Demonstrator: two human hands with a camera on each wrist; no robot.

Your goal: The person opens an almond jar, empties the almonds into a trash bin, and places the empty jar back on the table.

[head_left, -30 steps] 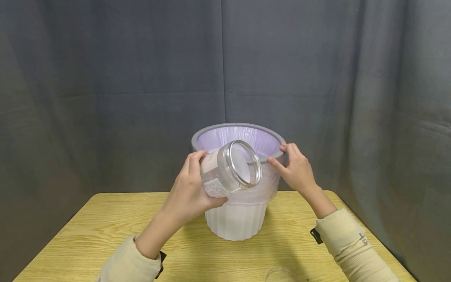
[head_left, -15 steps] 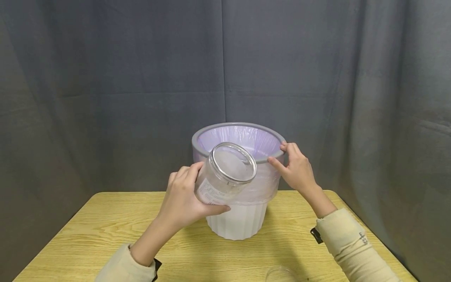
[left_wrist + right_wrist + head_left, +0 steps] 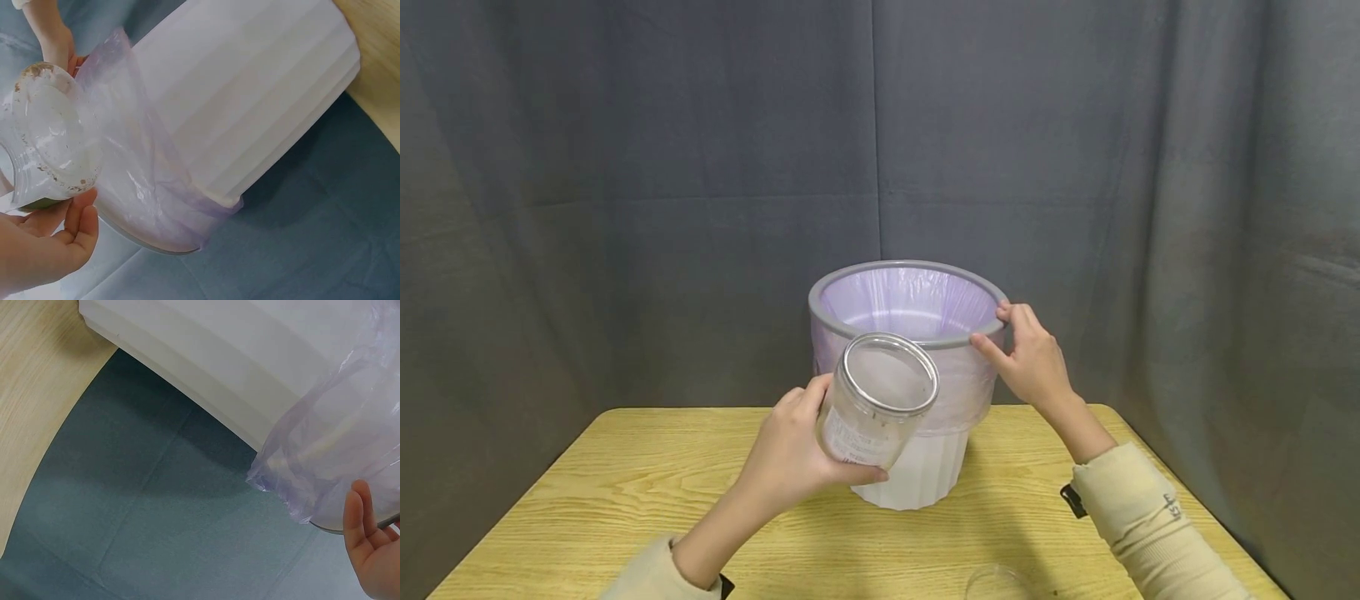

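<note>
Clear glass jar — lidless, labelled, tilted — gripped by left hand fingers curled round it.

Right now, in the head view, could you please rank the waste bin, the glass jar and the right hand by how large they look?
1. Waste bin, plainly the largest.
2. Glass jar, held by the left hand.
3. Right hand on the bin's rim.
Jar and right hand look close in size, and the jar is nearer the camera, so their order is unsure.
</note>
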